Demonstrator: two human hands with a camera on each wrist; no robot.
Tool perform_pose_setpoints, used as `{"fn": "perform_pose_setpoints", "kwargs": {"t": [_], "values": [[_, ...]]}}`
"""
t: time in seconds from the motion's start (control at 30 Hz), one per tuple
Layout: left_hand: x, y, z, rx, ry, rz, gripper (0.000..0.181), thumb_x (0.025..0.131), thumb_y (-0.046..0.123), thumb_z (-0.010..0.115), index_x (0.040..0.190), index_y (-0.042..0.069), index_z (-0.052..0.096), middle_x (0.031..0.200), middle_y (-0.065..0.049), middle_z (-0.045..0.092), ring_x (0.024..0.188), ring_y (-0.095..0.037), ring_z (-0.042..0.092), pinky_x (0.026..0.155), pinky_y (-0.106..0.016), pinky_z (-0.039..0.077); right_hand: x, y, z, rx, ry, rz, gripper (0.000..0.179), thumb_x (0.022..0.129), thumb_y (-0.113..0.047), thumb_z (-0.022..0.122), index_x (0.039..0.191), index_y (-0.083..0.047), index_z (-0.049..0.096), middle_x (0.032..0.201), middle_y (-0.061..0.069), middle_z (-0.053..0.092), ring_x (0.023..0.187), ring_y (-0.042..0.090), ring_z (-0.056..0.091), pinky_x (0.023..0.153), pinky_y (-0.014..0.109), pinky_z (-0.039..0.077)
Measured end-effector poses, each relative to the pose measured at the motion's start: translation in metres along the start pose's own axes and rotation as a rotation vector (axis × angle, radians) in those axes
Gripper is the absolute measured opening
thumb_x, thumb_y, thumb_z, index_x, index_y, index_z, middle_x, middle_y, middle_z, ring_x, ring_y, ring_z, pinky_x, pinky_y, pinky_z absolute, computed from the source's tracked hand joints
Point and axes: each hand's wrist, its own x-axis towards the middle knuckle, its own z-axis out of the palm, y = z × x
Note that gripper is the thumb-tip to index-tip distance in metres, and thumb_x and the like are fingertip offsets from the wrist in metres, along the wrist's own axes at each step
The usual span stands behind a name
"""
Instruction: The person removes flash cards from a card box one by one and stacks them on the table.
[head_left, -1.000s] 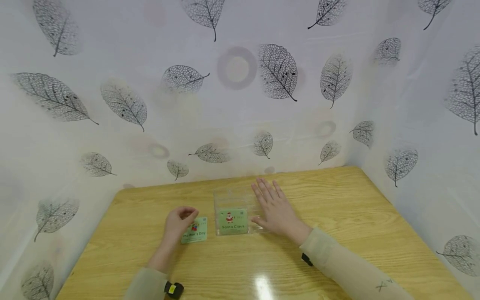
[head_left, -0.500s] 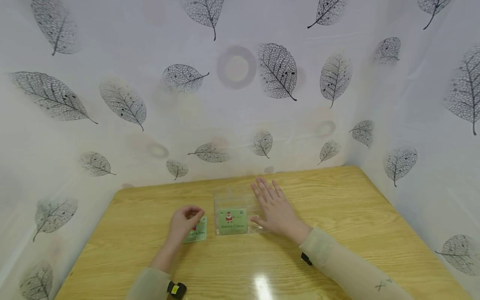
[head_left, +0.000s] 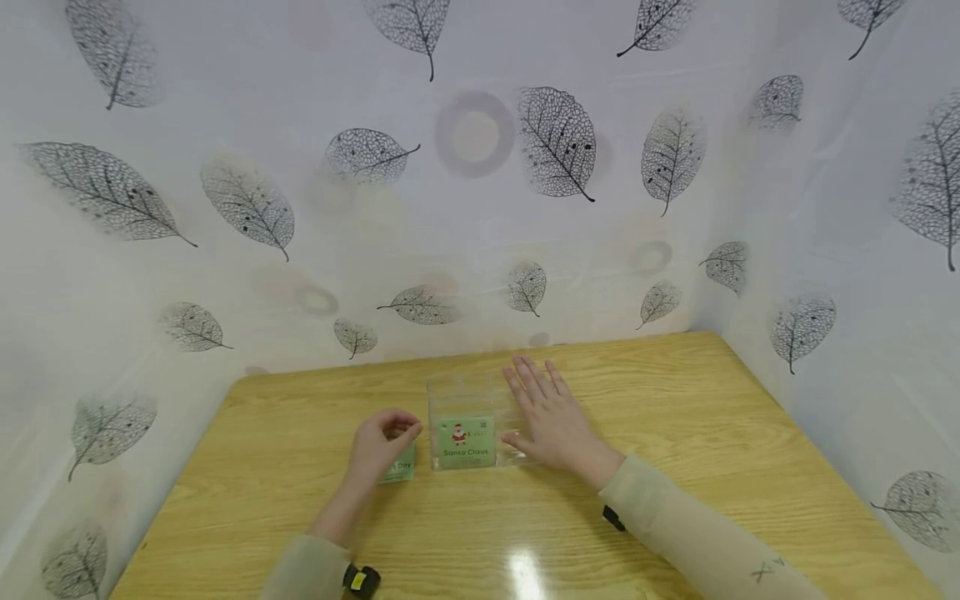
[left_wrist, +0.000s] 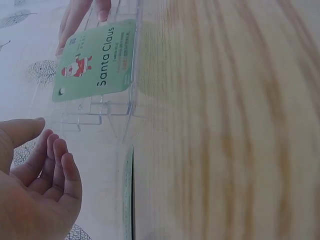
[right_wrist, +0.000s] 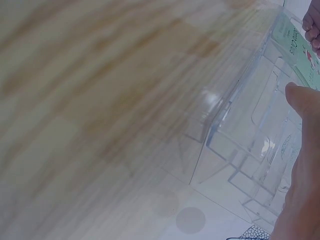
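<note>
A clear plastic holder (head_left: pixel 459 400) stands mid-table, with a green "Santa Claus" card (head_left: pixel 467 443) in its left compartment. On its right part rests my right hand (head_left: pixel 551 425), fingers straight and spread; the right wrist view shows the thumb (right_wrist: pixel 301 97) over the clear plastic. My left hand (head_left: pixel 377 454) hovers just left of the holder. In the left wrist view its fingers (left_wrist: pixel 71 172) are loosely curled, the thumb apart from them, and nothing lies between. Under that hand a second green card (head_left: pixel 401 468), ending in "Day", lies on the table, mostly hidden.
The wooden table (head_left: pixel 600 533) reaches back to a white curtain (head_left: pixel 480 233) printed with grey leaves. More of this curtain hangs along the left and right sides. A dark wrist strap (head_left: pixel 363 581) is on the left sleeve.
My left hand has moved right across the "Mother's Day" card toward the holder, covering more of the card. The right hand and the holder have stayed in place.
</note>
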Motion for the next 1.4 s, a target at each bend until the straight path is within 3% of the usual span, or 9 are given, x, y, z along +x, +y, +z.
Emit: {"fn": "perform_pose_setpoints", "kwargs": {"t": [0.43,0.67,1.03,1.4], "values": [[-0.001,0.004,0.011,-0.030,-0.027,0.011,0.010,0.092,0.002,0.079,0.100,-0.003,0.075,0.095,-0.015,0.077,0.081,-0.010,0.064,0.074,-0.015,0.054,0.000,0.000,-0.001,0.002,-0.016,0.008,0.105,0.101,-0.072,0.050,0.170,-0.006,0.008,0.178,0.017,0.001,0.167,0.035,0.008,0.135,0.055,0.005],[-0.003,0.008,0.014,-0.009,-0.042,-0.002,0.011,0.093,0.003,0.079,0.101,-0.003,0.075,0.096,-0.014,0.076,0.083,-0.012,0.065,0.074,-0.014,0.054,0.000,0.000,0.000,0.009,0.002,0.004,0.104,0.100,-0.071,0.052,0.170,-0.005,0.011,0.178,0.018,0.005,0.166,0.035,0.009,0.135,0.055,0.006],[-0.003,0.009,0.019,-0.068,-0.049,0.007,0.008,0.093,0.000,0.077,0.101,-0.003,0.076,0.096,-0.015,0.077,0.082,-0.010,0.064,0.074,-0.015,0.054,0.001,0.000,-0.001,0.002,-0.005,-0.001,0.106,0.100,-0.071,0.052,0.170,-0.004,0.010,0.178,0.018,0.004,0.166,0.038,0.015,0.135,0.056,0.007],[-0.003,0.011,0.020,-0.063,-0.044,-0.004,0.006,0.094,0.001,0.077,0.099,-0.002,0.076,0.095,-0.014,0.076,0.082,-0.011,0.062,0.073,-0.015,0.053,0.000,-0.001,-0.002,0.008,0.024,-0.011,0.105,0.099,-0.071,0.055,0.169,-0.003,0.015,0.177,0.021,0.012,0.165,0.038,0.017,0.135,0.057,0.011]]}}
